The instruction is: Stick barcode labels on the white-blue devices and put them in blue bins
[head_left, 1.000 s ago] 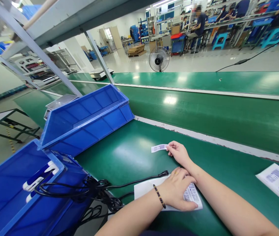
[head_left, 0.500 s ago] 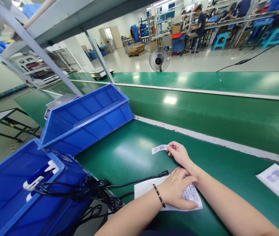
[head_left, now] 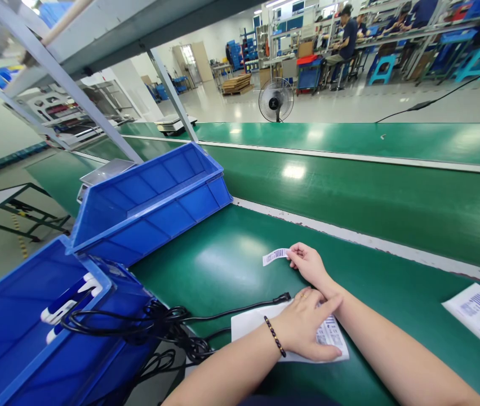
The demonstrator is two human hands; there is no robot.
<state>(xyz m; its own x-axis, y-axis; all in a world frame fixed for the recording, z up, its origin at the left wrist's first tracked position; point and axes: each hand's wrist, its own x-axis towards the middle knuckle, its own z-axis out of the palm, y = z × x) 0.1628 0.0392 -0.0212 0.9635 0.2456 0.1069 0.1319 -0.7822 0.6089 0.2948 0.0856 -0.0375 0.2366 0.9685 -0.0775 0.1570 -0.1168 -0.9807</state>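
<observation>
Head view of a green bench [head_left: 223, 265]. The right hand [head_left: 307, 264] pinches one end of a narrow barcode label [head_left: 275, 256] between thumb and fingertips. The label juts out to the left, just above the bench surface and just beyond the sheet [head_left: 252, 326]. The left hand [head_left: 307, 330] lies palm down and unclenched on this white sheet, fingers spread over its printed right part, and grasps nothing. A beaded bracelet [head_left: 274, 336] circles the left wrist. The two forearms converge, with the left hand nearer the camera and the right hand just past it. A black cable [head_left: 181, 324] runs from a tangle at the bench edge to a plug that ends beside the sheet's far corner. Two blue bins [head_left: 151, 197] stand tilted at the left. A second printed sheet [head_left: 479, 318] lies well apart at the right.
</observation>
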